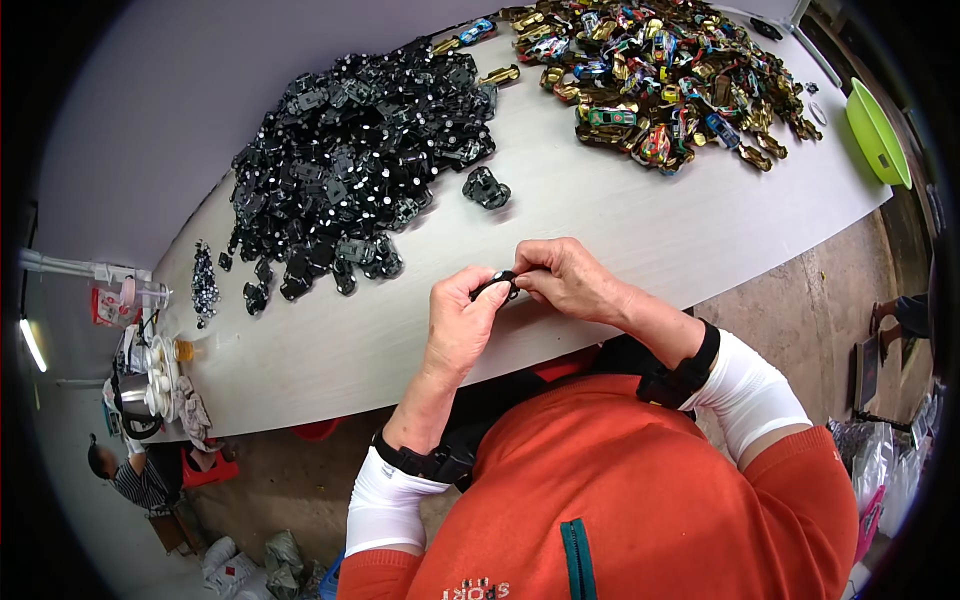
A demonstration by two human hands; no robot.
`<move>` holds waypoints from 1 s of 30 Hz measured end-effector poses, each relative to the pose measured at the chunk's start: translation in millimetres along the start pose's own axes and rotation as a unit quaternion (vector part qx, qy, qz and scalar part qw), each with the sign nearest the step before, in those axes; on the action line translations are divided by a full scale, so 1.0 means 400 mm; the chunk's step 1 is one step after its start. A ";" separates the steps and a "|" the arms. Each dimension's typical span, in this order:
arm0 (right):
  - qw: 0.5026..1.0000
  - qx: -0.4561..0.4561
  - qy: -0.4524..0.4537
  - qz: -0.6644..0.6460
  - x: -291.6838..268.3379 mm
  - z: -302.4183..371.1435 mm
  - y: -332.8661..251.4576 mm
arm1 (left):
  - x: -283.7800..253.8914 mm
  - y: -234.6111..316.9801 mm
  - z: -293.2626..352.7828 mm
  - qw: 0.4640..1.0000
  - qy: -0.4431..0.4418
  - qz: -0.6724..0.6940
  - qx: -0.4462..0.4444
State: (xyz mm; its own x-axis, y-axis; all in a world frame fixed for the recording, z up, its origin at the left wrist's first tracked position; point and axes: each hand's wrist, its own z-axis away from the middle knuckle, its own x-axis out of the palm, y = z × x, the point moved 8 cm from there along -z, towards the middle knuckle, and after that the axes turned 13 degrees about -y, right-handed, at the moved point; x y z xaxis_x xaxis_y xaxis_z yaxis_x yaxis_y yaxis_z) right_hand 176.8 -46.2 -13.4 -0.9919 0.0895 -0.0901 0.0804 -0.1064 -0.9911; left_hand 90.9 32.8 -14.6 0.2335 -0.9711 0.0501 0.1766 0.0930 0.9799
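Note:
Near the front edge of the table, my two hands meet over a small black toy car chassis [508, 286] with a pale wheel. My left hand [460, 318] pinches one end of it between thumb and fingers. At the other end, the fingertips of my right hand [572, 283] are pressed onto it and partly cover it. A single black chassis [486, 188] lies apart on the table beyond my hands. To its left rises a big heap of black toy car chassis [350, 150], many with white wheel parts.
Colourful and gold toy car bodies [665, 75] are piled at the far right of the pale table [590, 225]. A green basin [878, 135] stands at the right edge. Small wheel parts [204, 285] lie at the left. Another person [150, 480] sits beyond the table's left end.

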 end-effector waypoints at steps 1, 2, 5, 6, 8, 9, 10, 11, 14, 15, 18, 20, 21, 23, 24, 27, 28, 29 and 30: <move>0.999 -0.004 0.006 0.031 0.001 -0.002 0.001 | -0.002 -0.009 0.001 0.999 -0.007 0.030 -0.010; 0.999 0.000 -0.017 -0.048 0.004 -0.002 0.013 | -0.003 -0.015 0.003 0.998 -0.015 0.061 -0.020; 0.975 0.013 -0.061 -0.215 0.005 0.006 0.032 | 0.001 -0.025 0.000 0.990 -0.031 0.131 -0.050; 0.972 0.018 -0.059 -0.225 0.005 0.008 0.033 | 0.001 -0.024 -0.003 0.989 -0.027 0.136 -0.050; 0.973 0.023 -0.054 -0.225 0.005 0.012 0.032 | 0.004 -0.028 -0.006 0.988 -0.021 0.144 -0.053; 0.975 0.023 -0.052 -0.213 0.005 0.013 0.028 | 0.006 -0.028 -0.005 0.988 -0.021 0.142 -0.055; 0.978 0.022 -0.051 -0.202 0.005 0.011 0.025 | 0.006 -0.029 -0.006 0.988 -0.021 0.141 -0.058; 0.989 0.028 -0.039 -0.141 0.000 0.011 0.021 | 0.006 -0.030 -0.005 0.988 -0.021 0.139 -0.060; 0.999 0.024 0.004 0.043 -0.008 0.011 -0.003 | 0.010 -0.031 0.000 0.995 -0.020 0.091 -0.029; 0.994 0.009 0.022 0.103 -0.008 0.013 -0.017 | 0.011 -0.033 0.002 0.996 -0.016 0.082 -0.025; 1.000 0.004 0.004 -0.008 -0.012 0.022 -0.003 | 0.016 -0.022 0.006 0.996 -0.007 0.082 -0.017; 0.989 0.011 0.016 -0.144 -0.028 0.034 0.018 | 0.031 -0.013 0.004 0.993 -0.009 0.119 -0.020; 0.979 0.012 0.047 -0.196 -0.031 0.048 0.026 | 0.042 0.000 0.026 0.997 -0.029 0.065 -0.032; 0.971 0.022 0.114 -0.208 -0.088 0.084 0.048 | 0.103 0.015 0.095 0.991 -0.111 -0.032 -0.066; 0.971 0.010 0.127 -0.204 -0.107 0.095 0.049 | 0.145 0.013 0.140 0.978 -0.182 -0.091 -0.045; 0.969 -0.021 0.131 -0.207 -0.133 0.108 0.032 | 0.196 -0.095 0.231 0.945 -0.261 -0.185 -0.075; 0.969 -0.032 0.134 -0.207 -0.137 0.114 0.030 | 0.190 -0.185 0.232 0.945 -0.247 -0.180 -0.114; 0.968 -0.044 0.135 -0.206 -0.141 0.117 0.022 | 0.180 -0.276 0.215 0.944 -0.231 -0.177 -0.153; 0.972 -0.030 0.144 -0.184 -0.145 0.124 0.017 | 0.169 -0.371 0.193 0.941 -0.207 -0.151 -0.222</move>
State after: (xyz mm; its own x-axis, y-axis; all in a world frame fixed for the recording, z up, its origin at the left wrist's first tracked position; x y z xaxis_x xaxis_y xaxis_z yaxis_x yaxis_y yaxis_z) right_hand 229.9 -101.1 -10.0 -0.8866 0.3846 0.2569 -0.2611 0.0424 -0.9644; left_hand 6.7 -63.5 -141.9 -0.2673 -0.9620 -0.0558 0.5783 -0.2064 0.7893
